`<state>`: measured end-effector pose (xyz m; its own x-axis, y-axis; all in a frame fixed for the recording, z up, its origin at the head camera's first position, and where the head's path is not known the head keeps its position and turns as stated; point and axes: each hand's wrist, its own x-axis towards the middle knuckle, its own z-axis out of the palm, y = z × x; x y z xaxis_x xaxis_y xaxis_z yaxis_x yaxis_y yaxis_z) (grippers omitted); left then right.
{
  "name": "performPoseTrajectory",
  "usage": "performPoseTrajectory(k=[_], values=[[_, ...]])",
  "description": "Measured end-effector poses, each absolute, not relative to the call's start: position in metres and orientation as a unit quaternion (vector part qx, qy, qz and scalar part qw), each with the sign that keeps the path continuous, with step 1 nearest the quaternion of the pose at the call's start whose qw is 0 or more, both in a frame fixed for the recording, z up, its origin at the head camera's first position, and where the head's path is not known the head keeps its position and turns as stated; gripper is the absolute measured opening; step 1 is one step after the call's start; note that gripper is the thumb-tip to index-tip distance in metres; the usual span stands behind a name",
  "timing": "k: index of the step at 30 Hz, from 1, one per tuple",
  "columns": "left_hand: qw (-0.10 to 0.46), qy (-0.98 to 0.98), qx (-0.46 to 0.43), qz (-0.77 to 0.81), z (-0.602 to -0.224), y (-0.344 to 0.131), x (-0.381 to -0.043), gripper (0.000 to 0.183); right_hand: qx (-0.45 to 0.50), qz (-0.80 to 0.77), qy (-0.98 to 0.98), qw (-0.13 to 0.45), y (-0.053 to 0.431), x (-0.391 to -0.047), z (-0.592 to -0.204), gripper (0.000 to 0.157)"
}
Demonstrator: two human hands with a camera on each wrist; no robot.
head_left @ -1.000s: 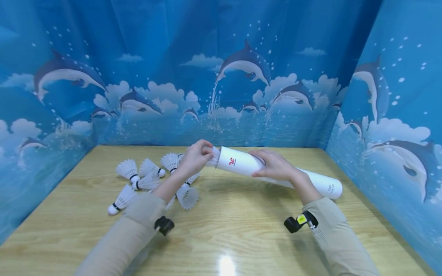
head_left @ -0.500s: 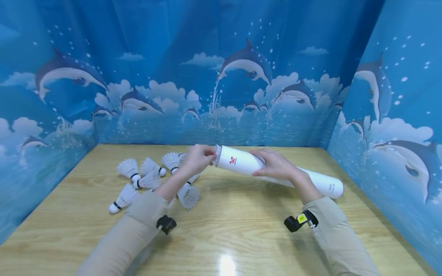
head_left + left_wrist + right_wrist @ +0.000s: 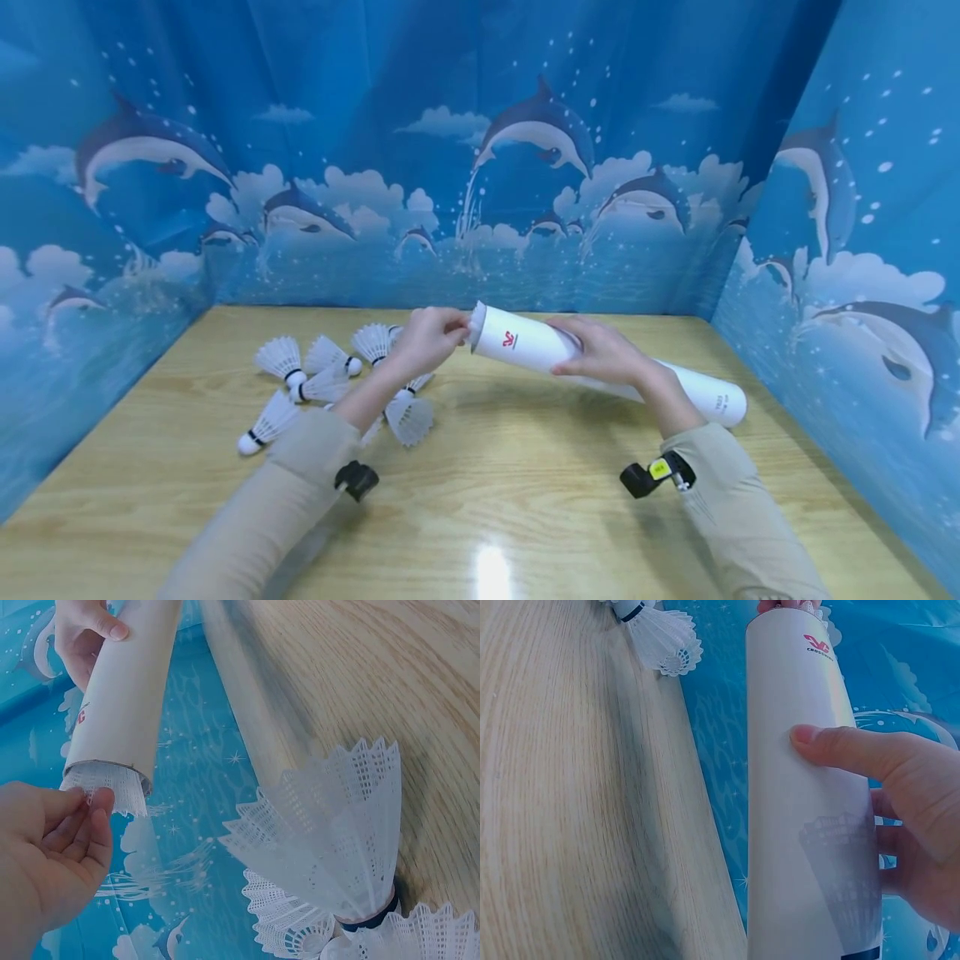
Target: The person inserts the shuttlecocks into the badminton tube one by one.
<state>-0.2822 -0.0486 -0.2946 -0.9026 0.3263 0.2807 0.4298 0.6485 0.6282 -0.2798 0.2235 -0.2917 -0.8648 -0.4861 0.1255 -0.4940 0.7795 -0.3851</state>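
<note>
A long white tube (image 3: 521,340) with a red logo slants across the table, its open mouth raised toward the left. My right hand (image 3: 603,357) grips it around the middle, thumb on the near side in the right wrist view. At the mouth, the ridged skirt of a white shuttlecock (image 3: 120,786) sticks out a little; its cork end is hidden inside. Thumb and fingertips of my left hand (image 3: 64,840) pinch the edge of that skirt. Below and left of this hand lie several loose white shuttlecocks (image 3: 279,358) with black bands.
The wooden table (image 3: 525,500) runs back to a blue dolphin-print curtain (image 3: 360,208). A second curtain wall (image 3: 877,292) stands close on the right, near the tube's lower end. One loose shuttlecock (image 3: 268,423) lies nearest me on the left.
My left hand has pushed the shuttlecock rightward into the tube, so less of its skirt shows now. The right hand keeps its hold, and the loose shuttlecocks stay where they were.
</note>
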Motion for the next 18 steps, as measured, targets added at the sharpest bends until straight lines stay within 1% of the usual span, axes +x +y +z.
performPoseTrajectory(k=[4, 7, 11, 18], values=[[0.056, -0.904, -0.216, -0.364, -0.296, -0.046, -0.283, 0.013, 0.268, 0.210, -0.940, 0.009, 0.224, -0.281, -0.292, 0.073], [0.059, -0.904, -0.220, -0.362, -0.298, -0.043, -0.284, 0.011, 0.271, 0.214, -0.938, 0.007, 0.224, -0.283, -0.293, 0.072], [0.067, -0.904, -0.218, -0.362, -0.300, -0.041, -0.285, 0.011, 0.270, 0.215, -0.938, 0.007, 0.225, -0.283, -0.293, 0.072], [0.054, -0.908, -0.190, -0.369, -0.299, -0.038, -0.283, 0.015, 0.266, 0.211, -0.941, 0.009, 0.224, -0.283, -0.294, 0.073]])
